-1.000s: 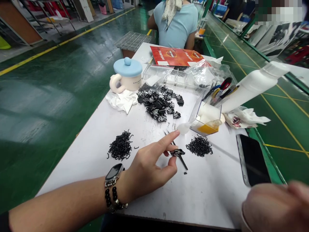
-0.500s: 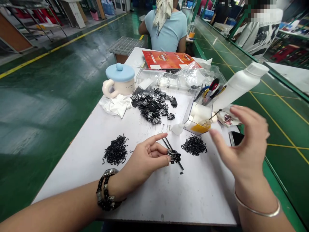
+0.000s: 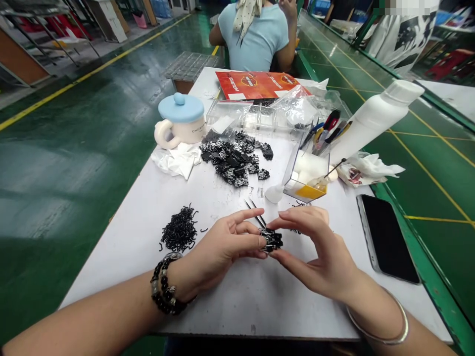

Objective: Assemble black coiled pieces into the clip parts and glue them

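A small flat black piece with silver markings is pinched in my left hand, between thumb and fingers, with the index finger stretched out. My right hand is at the piece's right side, its thumb on the near edge and its fingertips on the far edge. Behind the piece, the thin dark prongs of tweezers lie on the table, their rest hidden by the hands. A heap of small curved black pieces lies left of my left hand. A second heap is mostly covered by my right hand.
Many black-and-silver pieces are piled mid-table, beside a lidded mug and crumpled tissue. To the right stand a clear tool box and a white bottle; a phone lies near the edge. A person sits ahead.
My right hand has come left and down from above the table's right side to the black-and-silver piece. The phone is now uncovered. My left hand still holds the piece.
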Motion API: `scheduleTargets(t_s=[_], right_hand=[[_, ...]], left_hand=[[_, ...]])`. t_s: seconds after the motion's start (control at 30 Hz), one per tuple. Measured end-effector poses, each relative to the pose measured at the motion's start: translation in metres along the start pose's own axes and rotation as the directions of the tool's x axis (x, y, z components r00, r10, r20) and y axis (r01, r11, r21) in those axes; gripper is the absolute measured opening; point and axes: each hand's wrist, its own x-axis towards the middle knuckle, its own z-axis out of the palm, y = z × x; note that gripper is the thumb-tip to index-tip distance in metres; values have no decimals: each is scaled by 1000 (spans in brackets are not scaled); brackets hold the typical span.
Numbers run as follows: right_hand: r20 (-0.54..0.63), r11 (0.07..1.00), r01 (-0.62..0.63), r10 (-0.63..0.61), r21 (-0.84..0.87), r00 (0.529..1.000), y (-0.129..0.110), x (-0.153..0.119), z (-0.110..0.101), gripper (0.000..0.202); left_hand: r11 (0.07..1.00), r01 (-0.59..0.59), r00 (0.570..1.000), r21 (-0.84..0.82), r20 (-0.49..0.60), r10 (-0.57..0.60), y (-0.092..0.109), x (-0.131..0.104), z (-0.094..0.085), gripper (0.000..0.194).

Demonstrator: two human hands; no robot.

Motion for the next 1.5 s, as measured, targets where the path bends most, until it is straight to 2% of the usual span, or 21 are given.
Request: scheduleTargets(t_s=[0.17,0.4,0.53,0.67,0.8,0.9,1.0,1.2,1.23,1.27,1.33,1.4,1.5], right_hand=[[1,1000,11,-11,3,1000,0,-1,0,55],[-16,1000,14,-14,4,1000,-3,0,0,53],[-22,1000,19,-19,6,1000,-1,-2,2,53],[-35,984,-59,66,169,997,3,-6,3,50],[-40,899,-149,181,411,983,5,-8,3,52],[-24,840,-178,221,512,975,7,-6,3,52],[32,784,-202,227,587,973,7,-4,5,51],[191,591,-240,145,770,971,9,7,8,55],[194,581,-244,148,776,970,9,11,9,52],[189,624,-247,159,742,969,9,16,12,47],[191,797,-248,168,551,967,7,30,20,31],[265,930,-204,122,307,957,1,46,35,16],[425,987,-92,28,132,905,-10,71,62,5]], left_hand=[[996,-7,1000,89,-3,8,0,1,-1,64],[987,-87,996,137,1,88,-3,0,0,47],[984,-105,994,144,-2,106,-2,-1,1,44],[986,-100,995,134,30,97,-1,-1,0,45],[997,-70,986,-18,149,72,0,-2,-1,42],[991,-16,961,-129,273,51,-1,-3,0,38],[985,-25,930,-169,358,85,-6,-4,1,34],[972,-107,924,-211,339,175,-10,-10,3,37],[973,-115,909,-202,374,185,-9,-13,3,38],[977,-112,885,-180,429,180,-8,-17,3,39],[992,-76,813,-99,570,119,-7,-25,3,39],[1000,-21,736,2,676,14,-9,-33,3,39],[994,5,667,112,740,-87,-17,-37,4,55]])
